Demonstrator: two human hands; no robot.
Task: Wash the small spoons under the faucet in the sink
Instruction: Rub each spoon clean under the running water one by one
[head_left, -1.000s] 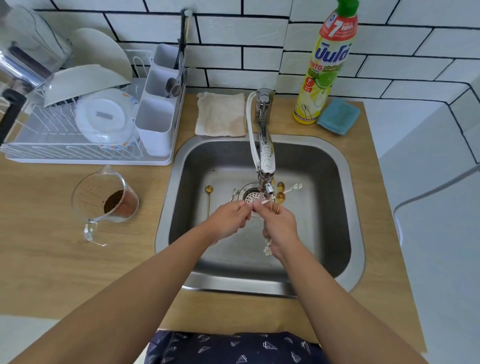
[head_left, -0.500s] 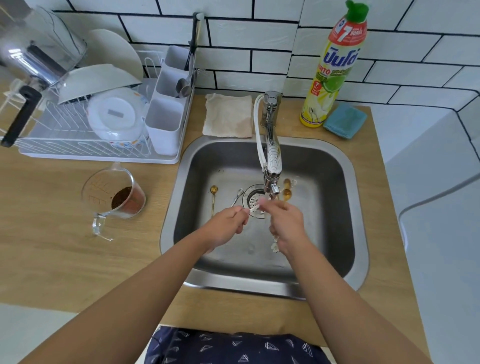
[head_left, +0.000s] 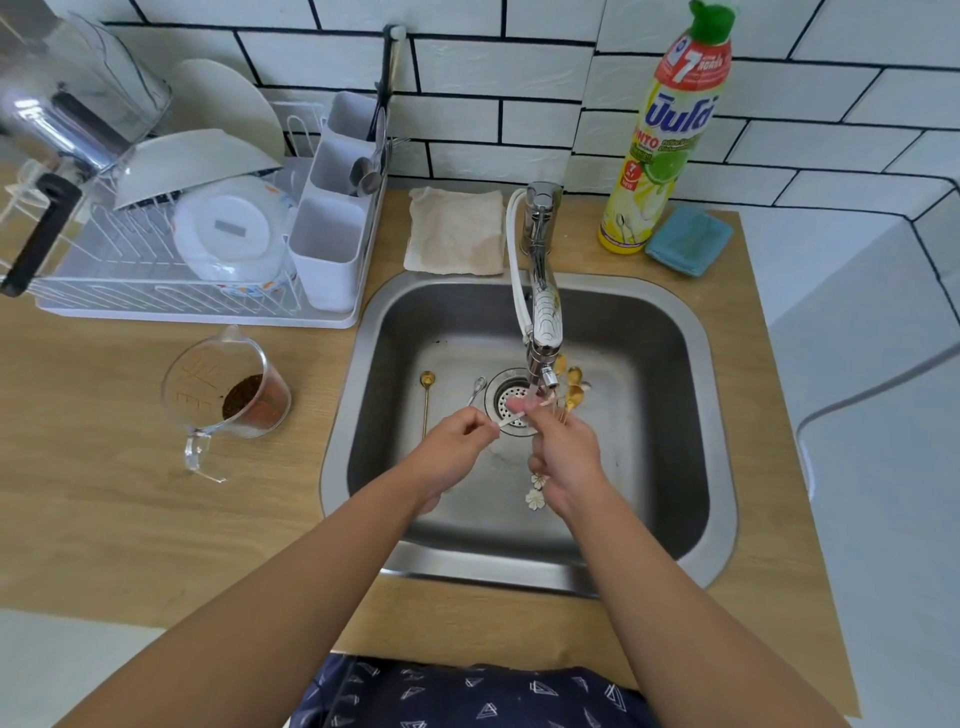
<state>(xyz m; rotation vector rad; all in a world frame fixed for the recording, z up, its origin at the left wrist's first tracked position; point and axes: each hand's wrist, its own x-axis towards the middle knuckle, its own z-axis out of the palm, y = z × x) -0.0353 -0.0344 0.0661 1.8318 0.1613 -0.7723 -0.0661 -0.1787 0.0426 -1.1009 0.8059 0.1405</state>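
Rinsing one small spoon under the chrome faucet (head_left: 540, 306)
Left hand (head_left: 457, 441) pinches a pale spoon (head_left: 511, 415) beneath the spout; right hand (head_left: 563, 452) grips gold flower-ended spoons (head_left: 571, 397), keeping them together.

Light: bright, even daylight, soft shadows.
Glare: on chrome faucet (head_left: 543, 291).
Edges: wide-angle bending; corners slightly blurred.

The handles of the gold spoons (head_left: 571, 397) vanish inside the right hand (head_left: 563, 460), so their number cannot be counted, and the small pale spoon (head_left: 511, 415) pinched by the left hand (head_left: 449, 449) is blurred at its bowl under the faucet (head_left: 543, 322). The blender jug (head_left: 57, 114) is cut off by the left edge, and the dish soap bottle (head_left: 660, 156) loses its cap top at the upper edge.
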